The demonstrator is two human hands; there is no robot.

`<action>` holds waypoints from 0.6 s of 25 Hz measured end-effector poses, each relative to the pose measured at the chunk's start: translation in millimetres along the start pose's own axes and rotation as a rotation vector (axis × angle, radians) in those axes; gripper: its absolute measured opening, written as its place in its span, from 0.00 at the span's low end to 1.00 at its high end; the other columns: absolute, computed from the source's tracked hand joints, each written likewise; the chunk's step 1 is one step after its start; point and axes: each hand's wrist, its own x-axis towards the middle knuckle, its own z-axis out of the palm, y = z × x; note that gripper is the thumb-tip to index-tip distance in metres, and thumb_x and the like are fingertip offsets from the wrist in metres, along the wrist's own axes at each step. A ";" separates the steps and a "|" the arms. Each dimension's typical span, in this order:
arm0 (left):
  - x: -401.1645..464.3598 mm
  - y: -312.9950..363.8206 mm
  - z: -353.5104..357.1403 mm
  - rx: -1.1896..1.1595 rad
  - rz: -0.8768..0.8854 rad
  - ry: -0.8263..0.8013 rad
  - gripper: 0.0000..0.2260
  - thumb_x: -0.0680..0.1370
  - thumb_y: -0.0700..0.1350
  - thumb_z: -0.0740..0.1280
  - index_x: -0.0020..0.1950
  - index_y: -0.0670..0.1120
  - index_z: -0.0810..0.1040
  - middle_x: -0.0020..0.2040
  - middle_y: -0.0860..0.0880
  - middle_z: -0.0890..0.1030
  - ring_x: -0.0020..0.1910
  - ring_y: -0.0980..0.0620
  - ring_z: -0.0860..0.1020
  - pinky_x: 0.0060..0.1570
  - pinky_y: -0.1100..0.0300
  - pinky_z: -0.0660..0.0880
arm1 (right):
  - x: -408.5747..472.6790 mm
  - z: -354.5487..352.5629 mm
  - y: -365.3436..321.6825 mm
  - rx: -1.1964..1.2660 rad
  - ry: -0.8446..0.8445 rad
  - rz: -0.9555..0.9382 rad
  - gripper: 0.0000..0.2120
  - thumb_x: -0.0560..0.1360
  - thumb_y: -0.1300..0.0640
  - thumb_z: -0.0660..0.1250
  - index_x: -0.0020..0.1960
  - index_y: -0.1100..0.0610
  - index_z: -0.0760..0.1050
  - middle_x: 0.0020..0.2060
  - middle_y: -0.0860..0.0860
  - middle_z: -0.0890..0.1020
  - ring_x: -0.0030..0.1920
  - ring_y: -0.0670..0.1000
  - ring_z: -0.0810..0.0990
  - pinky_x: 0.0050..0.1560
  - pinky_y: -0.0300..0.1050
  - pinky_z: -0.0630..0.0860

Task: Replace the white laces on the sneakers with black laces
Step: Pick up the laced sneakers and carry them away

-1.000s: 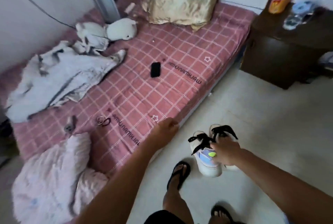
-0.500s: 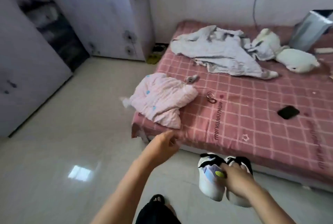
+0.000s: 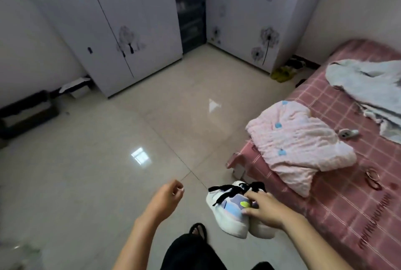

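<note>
A pair of white sneakers with thick soles and pastel blue and purple panels hangs above the floor by the bed. Black laces are threaded through them and their ends dangle loose. My right hand grips both sneakers together from above, near the heels. My left hand floats free to the left of the sneakers, its fingers loosely curled and holding nothing. No white laces are visible.
A bed with a pink checked sheet stands at the right, bearing a pink garment, a grey garment and hair ties. White wardrobes line the far wall. Glossy tiled floor spreads ahead. A black sandal is on my foot.
My view has swung left from the bed toward the wardrobes and open floor. My right hand keeps carrying the sneakers; my left hand stays raised and empty.
</note>
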 end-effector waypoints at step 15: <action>315.2 20.8 -143.6 -0.008 0.033 -0.199 0.12 0.79 0.50 0.62 0.58 0.46 0.76 0.53 0.49 0.80 0.52 0.51 0.77 0.51 0.59 0.73 | 330.9 -193.5 -89.4 -0.142 -0.076 0.194 0.15 0.73 0.42 0.67 0.50 0.52 0.74 0.44 0.48 0.77 0.49 0.51 0.76 0.45 0.42 0.68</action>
